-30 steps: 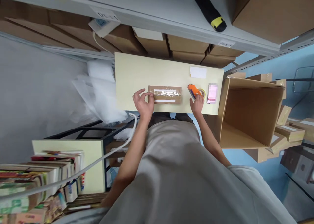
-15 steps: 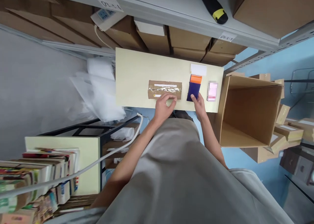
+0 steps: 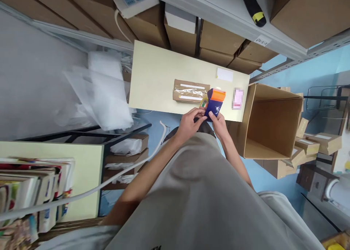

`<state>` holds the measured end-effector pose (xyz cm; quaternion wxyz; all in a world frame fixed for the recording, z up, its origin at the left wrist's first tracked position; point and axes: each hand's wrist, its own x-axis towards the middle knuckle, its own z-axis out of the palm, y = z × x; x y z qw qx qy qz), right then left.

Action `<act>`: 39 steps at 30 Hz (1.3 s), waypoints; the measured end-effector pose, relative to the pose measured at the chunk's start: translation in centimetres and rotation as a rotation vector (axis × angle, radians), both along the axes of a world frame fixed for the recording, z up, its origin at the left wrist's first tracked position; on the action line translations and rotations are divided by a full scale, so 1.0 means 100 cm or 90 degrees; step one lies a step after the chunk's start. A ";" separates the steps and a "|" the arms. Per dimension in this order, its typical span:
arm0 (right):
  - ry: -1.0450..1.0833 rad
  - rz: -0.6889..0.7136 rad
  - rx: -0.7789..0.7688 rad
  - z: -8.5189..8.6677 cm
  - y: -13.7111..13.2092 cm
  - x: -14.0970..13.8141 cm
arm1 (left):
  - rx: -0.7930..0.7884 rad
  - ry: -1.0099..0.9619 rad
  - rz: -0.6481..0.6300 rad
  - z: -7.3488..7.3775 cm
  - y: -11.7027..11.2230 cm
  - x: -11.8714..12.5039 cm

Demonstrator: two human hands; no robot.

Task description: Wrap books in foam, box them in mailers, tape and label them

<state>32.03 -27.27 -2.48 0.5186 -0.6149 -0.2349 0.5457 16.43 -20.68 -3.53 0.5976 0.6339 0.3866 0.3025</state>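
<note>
An orange and blue tape dispenser (image 3: 214,102) is held up over the near edge of the pale yellow table (image 3: 153,82). My right hand (image 3: 218,124) grips its lower end. My left hand (image 3: 190,120) is closed on the same end from the left, fingers pinched near the tape roll. Just behind the dispenser, a flat brown taped parcel (image 3: 190,91) lies on the table, touched by neither hand.
A white label (image 3: 224,75) and a pink item (image 3: 238,98) lie on the table's right part. An open cardboard box (image 3: 269,122) stands to the right. Plastic bags (image 3: 100,96) sit left. Shelves with boxes (image 3: 218,42) are behind; books (image 3: 32,191) at lower left.
My left hand left the parcel and came over to the dispenser. My right hand lifted the dispenser off the table toward me. The view shifted slightly.
</note>
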 end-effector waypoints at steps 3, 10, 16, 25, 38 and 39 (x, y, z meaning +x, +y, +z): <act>-0.006 0.023 -0.015 0.001 -0.008 -0.007 | 0.018 0.009 -0.003 -0.004 -0.009 -0.015; -0.224 0.083 0.026 0.011 -0.017 -0.029 | 0.108 -0.009 0.147 0.008 -0.006 -0.049; -0.420 0.225 0.073 0.024 -0.029 -0.030 | 0.113 -0.093 0.074 0.027 0.027 -0.078; -0.614 0.409 0.146 0.054 -0.016 -0.010 | 0.080 -0.051 -0.041 0.059 0.058 -0.092; -0.627 0.479 0.025 0.045 0.021 0.005 | -0.135 0.012 -0.012 0.030 0.082 -0.088; -0.620 0.485 0.006 0.044 0.025 0.005 | -0.158 0.010 0.000 0.023 0.082 -0.087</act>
